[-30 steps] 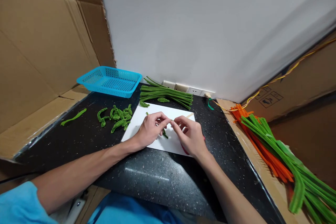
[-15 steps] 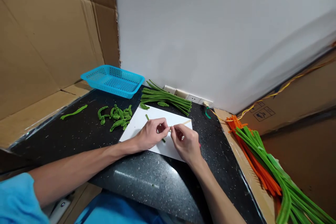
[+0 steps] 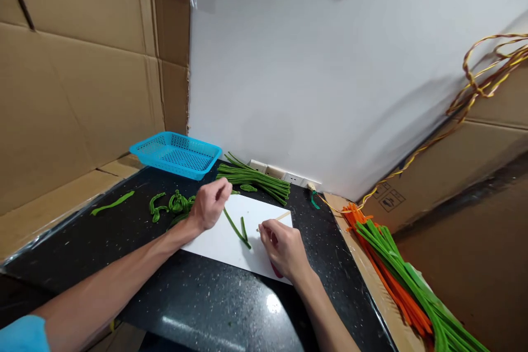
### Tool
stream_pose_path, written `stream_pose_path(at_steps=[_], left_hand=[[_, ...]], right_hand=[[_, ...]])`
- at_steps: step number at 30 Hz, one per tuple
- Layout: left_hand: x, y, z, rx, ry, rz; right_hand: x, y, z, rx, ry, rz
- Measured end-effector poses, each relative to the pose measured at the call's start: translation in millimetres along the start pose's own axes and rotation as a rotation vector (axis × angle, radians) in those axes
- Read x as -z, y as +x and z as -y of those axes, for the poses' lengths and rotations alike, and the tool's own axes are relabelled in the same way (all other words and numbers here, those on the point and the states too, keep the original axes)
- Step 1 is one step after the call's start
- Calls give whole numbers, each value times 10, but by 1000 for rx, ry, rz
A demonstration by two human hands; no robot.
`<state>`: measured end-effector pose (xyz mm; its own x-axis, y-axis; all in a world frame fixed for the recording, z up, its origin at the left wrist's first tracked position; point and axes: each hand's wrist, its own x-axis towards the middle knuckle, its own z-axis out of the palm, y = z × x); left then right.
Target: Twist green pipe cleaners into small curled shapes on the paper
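On a white sheet (image 3: 214, 242) lies a green pipe cleaner (image 3: 237, 226) bent into a narrow V. My left hand (image 3: 211, 203) is raised over the sheet's left edge, fingers curled together; whatever they may hold is hidden. Over the sheet's right part, my right hand (image 3: 282, 245) pinches with thumb and forefinger. A tiny tan bit shows at its fingertips, too small to name. Behind that hand a thin tan strip (image 3: 284, 215) lies on the sheet, and something red (image 3: 276, 270) is partly covered below the palm.
Twisted green pipe-cleaner pieces (image 3: 178, 202) lie left of the sheet, a straight green bundle (image 3: 264, 180) behind it. A blue basket (image 3: 177, 168) stands at the back left. Orange stems (image 3: 406, 300) and green stems (image 3: 412, 280) lie on cardboard at right, near a twisted cable (image 3: 388, 176).
My hands, fingertips together before, have parted; the left moved left and up, while the right stays pinched over the sheet. The bent pipe cleaner is now uncovered. The view has tilted upward.
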<state>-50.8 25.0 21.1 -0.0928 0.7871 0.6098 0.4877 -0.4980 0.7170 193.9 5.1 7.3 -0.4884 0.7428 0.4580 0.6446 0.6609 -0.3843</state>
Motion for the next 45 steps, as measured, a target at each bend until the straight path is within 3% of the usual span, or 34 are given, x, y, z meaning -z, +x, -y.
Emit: stream_pose_path(at_steps=[3,8,11,15,19,22,27,35,37,41,45], left_hand=[[200,135,120,-65,139,-159],[416,223,242,-155,460,-174],[430,215,257,-70,586,-249],[425,219,240,53,687,-247],[413,221,222,44,687,-248],[325,185,212,-37,603,-179],[111,114,320,-138,451,51],[156,179,727,-64,685,201],[163,248,757,-27,727,232],[155,398,738,99,761,404],[168,462,720,124,741,423]], right_hand=[[18,7,-34,-4,-23,17],[56,10,-105,-24,-36,40],[80,15,-108,-32,-57,82],[86,31,-66,-33,-93,149],[42,43,-21,33,-61,196],[-5,47,-7,75,-28,217],[-36,60,-51,57,-55,170],[-44,58,-192,58,-63,50],[-53,57,-200,62,-58,39],[-60,50,-201,74,-43,49],[-65,33,-216,57,-31,53]])
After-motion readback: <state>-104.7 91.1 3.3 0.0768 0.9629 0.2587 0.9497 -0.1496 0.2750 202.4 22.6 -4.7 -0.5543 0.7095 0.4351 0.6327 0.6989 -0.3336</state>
